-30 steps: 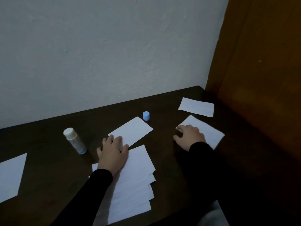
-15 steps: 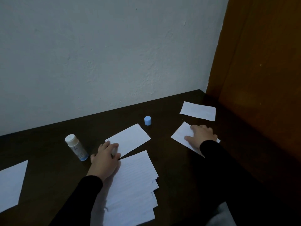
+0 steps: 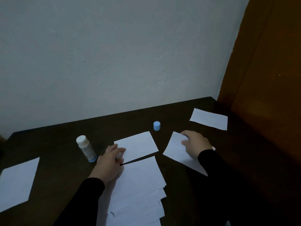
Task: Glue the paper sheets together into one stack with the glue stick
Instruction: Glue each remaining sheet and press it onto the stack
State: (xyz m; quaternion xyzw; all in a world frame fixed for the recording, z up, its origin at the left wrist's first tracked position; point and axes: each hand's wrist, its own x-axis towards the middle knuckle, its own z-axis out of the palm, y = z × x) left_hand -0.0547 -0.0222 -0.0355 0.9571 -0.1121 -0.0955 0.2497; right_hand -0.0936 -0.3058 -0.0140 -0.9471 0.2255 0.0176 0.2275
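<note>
I see the left hand resting with its fingers laid on the near corner of a single sheet, pinning it just above the fanned stack; the right hand lies on another loose sheet with the fingers bent at its top edge, and in this dim light I cannot tell whether it pinches the paper or merely presses it. The glue stick stands uncapped and tilted just left of the left hand; its blue cap sits apart near the wall.

My worries: the left wrist could knock the stick over onto the dark table; a sheet dragged one-handed may crease or land skewed on the stack; the stack is already fanned, so glued sheets may set out of line. Two more sheets, far right and far left, could be forgotten.
</note>
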